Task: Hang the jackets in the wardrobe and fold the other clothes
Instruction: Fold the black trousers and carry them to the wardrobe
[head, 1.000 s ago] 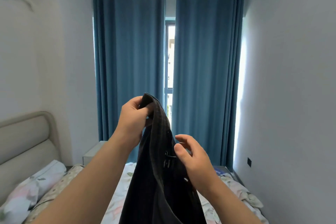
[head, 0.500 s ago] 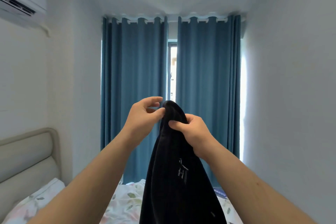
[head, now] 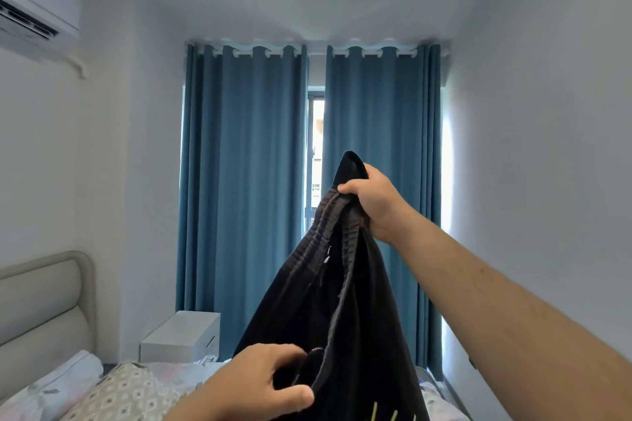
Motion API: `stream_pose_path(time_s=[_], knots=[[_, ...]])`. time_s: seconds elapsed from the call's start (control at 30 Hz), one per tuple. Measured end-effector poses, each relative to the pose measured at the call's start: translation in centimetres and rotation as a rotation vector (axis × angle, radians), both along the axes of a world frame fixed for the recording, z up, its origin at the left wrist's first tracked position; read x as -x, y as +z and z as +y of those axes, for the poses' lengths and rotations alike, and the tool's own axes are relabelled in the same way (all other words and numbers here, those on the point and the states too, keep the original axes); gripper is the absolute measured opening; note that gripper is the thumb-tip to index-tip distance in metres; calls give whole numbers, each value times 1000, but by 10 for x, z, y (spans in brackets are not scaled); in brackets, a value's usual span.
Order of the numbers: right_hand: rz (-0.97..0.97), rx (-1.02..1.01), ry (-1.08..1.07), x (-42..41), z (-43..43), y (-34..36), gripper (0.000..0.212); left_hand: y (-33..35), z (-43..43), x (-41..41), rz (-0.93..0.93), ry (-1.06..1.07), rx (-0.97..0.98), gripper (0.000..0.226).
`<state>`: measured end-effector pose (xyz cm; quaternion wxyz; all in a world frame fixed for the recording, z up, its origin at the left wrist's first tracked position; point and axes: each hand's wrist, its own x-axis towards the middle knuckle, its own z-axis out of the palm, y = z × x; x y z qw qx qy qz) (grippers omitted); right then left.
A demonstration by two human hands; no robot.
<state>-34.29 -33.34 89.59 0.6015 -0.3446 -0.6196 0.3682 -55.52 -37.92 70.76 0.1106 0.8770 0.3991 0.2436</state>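
Observation:
A black garment [head: 345,287] with an elastic, gathered band hangs in the air in front of me. My right hand [head: 371,203] grips its top end, raised high before the blue curtains. My left hand [head: 263,384] is low near the bottom of the view and pinches a lower fold of the same cloth between thumb and fingers. The cloth stretches slanted between the two hands, and its lower part runs out of view. No wardrobe or jacket shows here.
A bed with floral bedding [head: 160,383] and pillows [head: 54,383] lies below, its padded headboard [head: 41,301] at left. A white nightstand [head: 183,335] stands by the blue curtains [head: 239,188]. An air conditioner [head: 34,14] hangs top left; a bare wall is at right.
My left hand let go of the garment's top and dropped down to pinch a lower fold. My right hand kept the top and moved up and right, spreading the cloth.

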Motion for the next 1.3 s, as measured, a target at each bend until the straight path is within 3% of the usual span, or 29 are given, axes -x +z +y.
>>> stream_pose_path(time_s=[0.1, 0.27, 0.37, 0.43, 0.57, 0.7, 0.8, 0.9, 1.03, 1.23, 1.3], knots=[[-10, -29, 25, -8, 5, 13, 16, 11, 11, 4, 200, 76, -6, 31], [-238, -77, -134, -36, 13, 28, 25, 46, 30, 15, 697, 157, -272, 49], [-327, -57, -214, -59, 18, 32, 29, 68, 37, 16, 993, 140, -419, 16], [-454, -86, -278, -74, 23, 33, 34, 80, 38, 10, 1075, 175, -449, 18], [-682, -105, -330, -95, 37, 22, 39, 116, 42, -4, 995, 309, -419, 22], [-817, -21, -345, -113, 53, 9, 23, 150, 54, -4, 878, 472, -301, 31], [-910, 35, -317, -133, 56, 4, 9, 160, 69, 16, 816, 536, -222, 26], [-880, 65, -402, -149, 62, 2, 14, 162, 85, 45, 641, 564, -147, 12], [-849, 124, -465, -153, 72, 2, 20, 162, 98, 69, 463, 565, -158, 24], [-785, 315, -386, -151, 78, 2, 21, 159, 103, 76, 224, 579, -300, 24], [-752, 330, -366, -150, 79, 0, 26, 160, 101, 77, 306, 584, -432, 15]])
